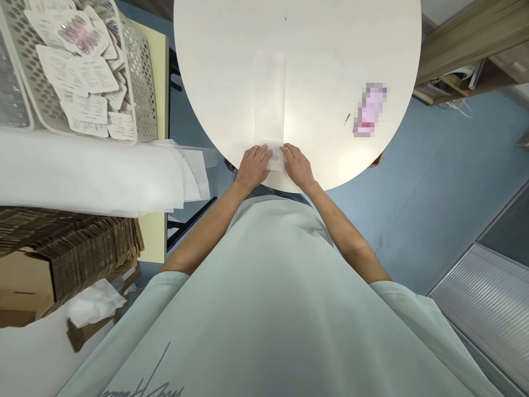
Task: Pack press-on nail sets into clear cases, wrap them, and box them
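Note:
A long strip of translucent white wrapping sheet (269,99) lies on the round white table (330,49), running away from me. Its near end is folded over a small bundle (274,156); whatever is inside shows only as a faint greyish shape. My left hand (254,166) grips the left side of this folded end, with fingers bent and thumb pressed on it. On the right side, my right hand (298,166) holds the edge of the same fold with curled fingers. Both hands are close to the table's near edge.
Left, a perforated white basket (142,77) holds many carded packs (85,71). Below it lie a stack of white sheets (91,173) and flattened cardboard (95,242). A pixelated pink object (371,110) rests on the table's right. Wooden shelving (467,49) stands at upper right.

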Available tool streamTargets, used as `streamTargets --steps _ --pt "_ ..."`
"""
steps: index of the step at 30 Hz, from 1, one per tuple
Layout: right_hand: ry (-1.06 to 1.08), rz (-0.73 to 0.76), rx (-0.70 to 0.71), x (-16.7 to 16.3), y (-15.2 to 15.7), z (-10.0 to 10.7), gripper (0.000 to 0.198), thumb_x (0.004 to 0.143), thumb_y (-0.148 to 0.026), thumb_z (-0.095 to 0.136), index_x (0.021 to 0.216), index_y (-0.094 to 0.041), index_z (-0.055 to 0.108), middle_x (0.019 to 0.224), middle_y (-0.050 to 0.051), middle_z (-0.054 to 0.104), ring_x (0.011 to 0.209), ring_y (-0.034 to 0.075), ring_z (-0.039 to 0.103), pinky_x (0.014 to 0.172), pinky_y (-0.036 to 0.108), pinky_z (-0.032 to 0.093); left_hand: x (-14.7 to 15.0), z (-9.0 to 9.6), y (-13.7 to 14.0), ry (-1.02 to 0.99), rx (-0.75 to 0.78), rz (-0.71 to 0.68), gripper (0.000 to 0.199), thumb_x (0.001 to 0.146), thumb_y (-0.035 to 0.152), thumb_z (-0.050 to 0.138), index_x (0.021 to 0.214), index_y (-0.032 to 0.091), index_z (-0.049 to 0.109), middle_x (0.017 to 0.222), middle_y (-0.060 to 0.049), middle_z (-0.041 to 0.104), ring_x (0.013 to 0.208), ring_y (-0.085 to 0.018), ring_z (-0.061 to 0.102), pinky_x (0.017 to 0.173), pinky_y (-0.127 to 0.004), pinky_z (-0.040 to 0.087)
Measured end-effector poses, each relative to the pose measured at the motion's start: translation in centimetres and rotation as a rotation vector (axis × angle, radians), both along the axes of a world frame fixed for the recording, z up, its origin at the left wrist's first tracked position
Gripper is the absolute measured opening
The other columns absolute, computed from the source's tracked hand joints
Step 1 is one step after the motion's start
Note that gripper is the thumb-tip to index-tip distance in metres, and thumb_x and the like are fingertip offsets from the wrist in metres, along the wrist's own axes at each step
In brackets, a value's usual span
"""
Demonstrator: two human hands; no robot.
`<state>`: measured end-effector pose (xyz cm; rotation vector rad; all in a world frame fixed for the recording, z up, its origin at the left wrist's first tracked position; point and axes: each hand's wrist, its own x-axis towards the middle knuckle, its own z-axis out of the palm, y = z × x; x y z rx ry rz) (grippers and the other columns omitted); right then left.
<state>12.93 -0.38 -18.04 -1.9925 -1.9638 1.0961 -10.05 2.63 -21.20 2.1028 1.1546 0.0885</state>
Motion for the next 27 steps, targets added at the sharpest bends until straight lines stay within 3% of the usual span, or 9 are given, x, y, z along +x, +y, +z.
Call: streamTargets --steps 3,7,13,18,22,27 --pt "-0.005 0.141 0.024 0.2 0.0 -0.6 0.062 0.112 -0.004 0.037 0.166 -0.021 0.061 0.183 0.014 0.056 0.175 0.026 0.049 0.142 0.055 0.049 -0.1 -0.5 0.5 -0.038 0.034 -0.029 0.065 0.108 0.041 0.069 0.168 0.018 0.060 0.178 -0.025 0.058 0.176 -0.046 0.044 0.145 -0.070 0.035" --pt "-0.027 0.153 0.011 0.2 0.6 -0.9 0.057 0.112 -0.005 0.039 0.162 -0.019 0.062 0.183 0.016 0.057 0.169 0.027 0.054 0.141 0.054 0.051 -0.2 -1.0 1.0 -0.082 0.007 -0.055 0.062 0.110 0.041 0.067 0.167 0.018 0.059 0.181 -0.024 0.055 0.178 -0.041 0.043 0.147 -0.063 0.038" --pt "0.050 0.164 -0.037 0.3 1.0 0.4 0.060 0.105 -0.004 0.044 0.161 -0.016 0.061 0.182 0.017 0.057 0.160 0.034 0.059 0.136 0.061 0.053 -0.3 0.7 1.0 -0.085 -0.119 0.000 0.066 0.101 0.033 0.072 0.164 0.018 0.062 0.180 -0.021 0.057 0.172 -0.042 0.051 0.143 -0.063 0.046" --pt "0.109 0.100 -0.106 0.4 0.7 0.6 0.061 0.104 -0.013 0.053 0.165 -0.020 0.058 0.180 0.014 0.059 0.154 0.038 0.061 0.122 0.062 0.063 -0.1 2.3 0.9 -0.095 -0.209 0.149 0.065 0.095 0.028 0.070 0.160 0.022 0.067 0.175 -0.016 0.065 0.161 -0.039 0.064 0.135 -0.061 0.055" --pt "0.167 0.004 -0.106 0.4 1.3 0.3 0.046 0.117 -0.030 0.051 0.161 -0.022 0.062 0.170 0.015 0.067 0.142 0.034 0.068 0.117 0.052 0.064 0.2 2.3 1.3 -0.107 -0.242 0.307 0.055 0.099 0.035 0.073 0.152 0.022 0.072 0.165 -0.015 0.074 0.154 -0.038 0.069 0.134 -0.056 0.055" --pt "0.171 -0.114 -0.119 -0.3 3.0 -0.2 0.046 0.126 -0.052 0.043 0.152 -0.024 0.068 0.151 0.014 0.073 0.115 0.027 0.075 0.112 0.043 0.063 0.8 1.4 2.4 -0.147 -0.285 0.624 0.035 0.108 0.055 0.070 0.118 0.022 0.077 0.119 -0.014 0.086 0.117 -0.033 0.079 0.107 -0.046 0.064"
